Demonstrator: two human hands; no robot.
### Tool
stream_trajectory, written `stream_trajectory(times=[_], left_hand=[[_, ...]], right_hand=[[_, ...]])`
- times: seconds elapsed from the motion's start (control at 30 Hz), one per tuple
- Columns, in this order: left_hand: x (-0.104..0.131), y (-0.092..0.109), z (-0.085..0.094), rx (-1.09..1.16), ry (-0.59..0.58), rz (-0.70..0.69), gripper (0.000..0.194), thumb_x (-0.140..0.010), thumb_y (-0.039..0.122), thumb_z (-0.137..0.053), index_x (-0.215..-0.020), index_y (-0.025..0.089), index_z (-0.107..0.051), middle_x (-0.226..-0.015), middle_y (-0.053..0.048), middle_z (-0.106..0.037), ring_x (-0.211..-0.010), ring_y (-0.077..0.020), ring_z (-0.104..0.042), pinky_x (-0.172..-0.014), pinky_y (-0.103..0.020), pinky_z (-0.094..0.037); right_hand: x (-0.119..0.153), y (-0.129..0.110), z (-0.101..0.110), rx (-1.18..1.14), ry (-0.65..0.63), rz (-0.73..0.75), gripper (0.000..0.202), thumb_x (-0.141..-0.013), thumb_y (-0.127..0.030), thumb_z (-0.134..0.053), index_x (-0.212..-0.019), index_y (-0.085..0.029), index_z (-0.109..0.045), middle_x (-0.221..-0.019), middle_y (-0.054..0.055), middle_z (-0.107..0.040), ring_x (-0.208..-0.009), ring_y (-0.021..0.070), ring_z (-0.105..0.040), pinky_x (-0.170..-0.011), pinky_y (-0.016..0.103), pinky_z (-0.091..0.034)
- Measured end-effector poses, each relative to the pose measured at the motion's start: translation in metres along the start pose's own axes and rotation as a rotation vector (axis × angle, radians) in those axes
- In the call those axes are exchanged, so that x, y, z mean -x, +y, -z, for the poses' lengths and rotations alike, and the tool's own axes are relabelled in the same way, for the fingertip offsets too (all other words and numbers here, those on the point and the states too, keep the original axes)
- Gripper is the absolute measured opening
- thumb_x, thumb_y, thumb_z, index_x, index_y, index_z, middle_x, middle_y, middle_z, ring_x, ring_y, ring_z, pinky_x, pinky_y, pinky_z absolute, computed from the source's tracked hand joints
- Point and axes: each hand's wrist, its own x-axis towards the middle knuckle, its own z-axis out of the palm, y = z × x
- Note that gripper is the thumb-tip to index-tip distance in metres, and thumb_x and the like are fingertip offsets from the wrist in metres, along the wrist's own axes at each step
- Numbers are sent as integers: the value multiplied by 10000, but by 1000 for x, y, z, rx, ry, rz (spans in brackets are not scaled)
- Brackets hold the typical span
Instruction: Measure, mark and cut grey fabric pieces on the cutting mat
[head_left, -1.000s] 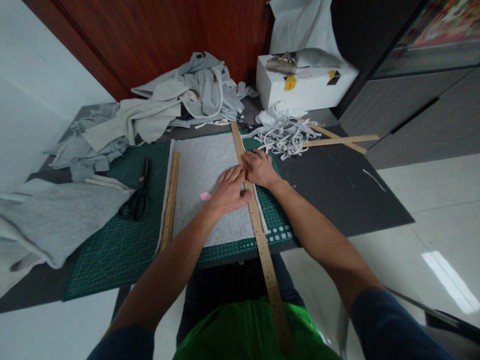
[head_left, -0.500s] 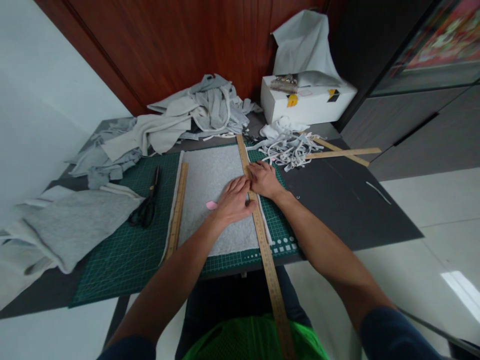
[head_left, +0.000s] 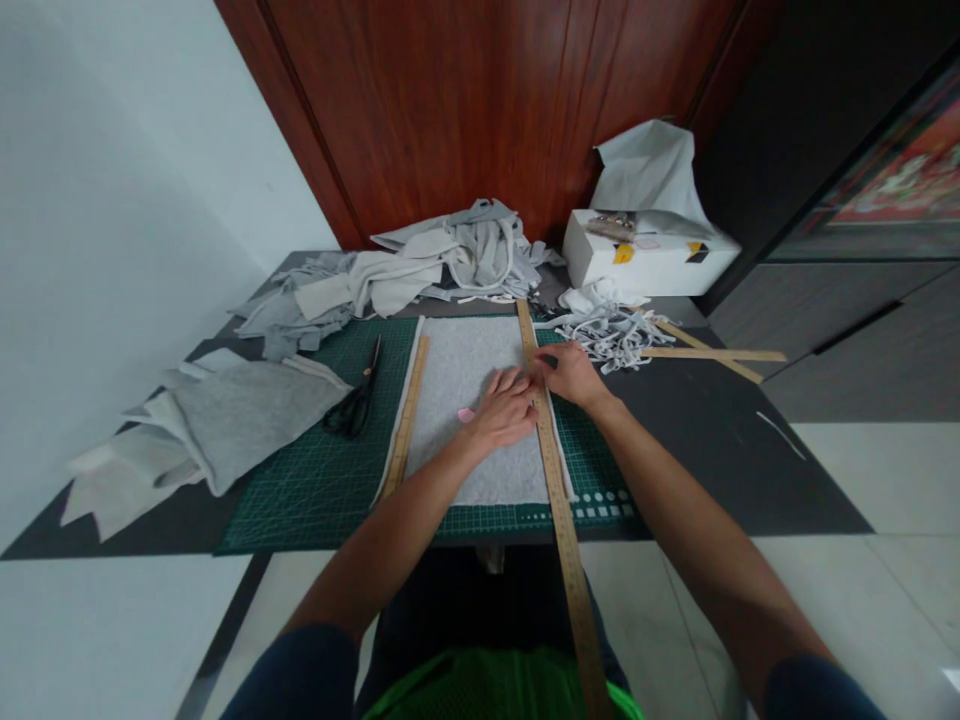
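Grey fabric panel (head_left: 474,358): approx. rect., lt. grey, flat on green cutting mat (head_left: 300,490), paler edges L & R.
Long wooden ruler (head_left: 560,490): tan, along panel's R side, slightly slanted; far end just past panel, near end overhanging mat's front.

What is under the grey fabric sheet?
The grey fabric sheet lies on the green cutting mat, which shows along its sides and near edge. Anything beneath its middle is covered.

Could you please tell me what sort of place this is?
Probably a fabric-cutting workspace, judging by the green cutting mat, the black scissors on it, and the heaped fabric pieces behind.
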Motion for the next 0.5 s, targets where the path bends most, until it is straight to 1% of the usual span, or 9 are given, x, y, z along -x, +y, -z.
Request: stream_trajectory(times=[0.07, 0.13, 0.23, 0.33, 0.4, 0.5], left_hand=[[-1, -2, 0, 13, -11, 20, 522, -978, 225, -463, -1488, 266, -563, -1543, -62, -586, -1545, -294, -363, -1301, -605, -241], [-4, -5, 0, 17, -36, 30, 509, -978, 211, -447, -1462, 280, -592, -1551, -44, -585, -1538, -287, -378, -1302, -605, -234], [-12, -11, 3, 12, -94, 34, 479, -974, 194, -431, -1378, 297, -666, -1558, -27, -585, -1539, -287, -386, -1292, -626, -225], [-25, -20, 10, 9, -160, 29, 474, -964, 187, -424, -1306, 325, -722, -1539, -7, -609, -1537, -305, -393, -1263, -664, -245], [-34, -27, 14, 9, -210, 32, 492, -960, 196, -421, -1320, 337, -725, -1546, 12, -608, -1520, -309, -414, -1249, -637, -287], [-43, -35, 17, 25, -216, 29, 531, -943, 192, -426, -1365, 356, -704, -1533, 41, -622, -1492, -274, -448, -1254, -557, -316]], right_hand=[[1, -5, 8, -21, -14, -42, 261, -906, -183, -594, -1033, -173, -822, -1029, 97, -822, -986, 250, -748, -994, 380, -539], [7, -8, 13, -14, -29, -99, 259, -902, -171, -594, -1020, -180, -824, -996, 89, -825, -940, 237, -761, -925, 340, -563], [21, -12, 18, 14, -63, -153, 259, -908, -172, -598, -1034, -169, -825, -986, 99, -824, -924, 231, -770, -893, 310, -567], [35, -14, 19, 28, -76, -195, 263, -903, -163, -599, -1044, -160, -821, -984, 108, -823, -904, 233, -773, -874, 305, -574], [42, -14, 20, 38, -63, -218, 264, -899, -152, -593, -1030, -167, -822, -986, 110, -823, -897, 237, -775, -868, 310, -579], [51, -9, 24, 57, -34, -248, 259, -893, -148, -596, -1010, -179, -825, -980, 109, -824, -904, 248, -779, -870, 321, -586]])
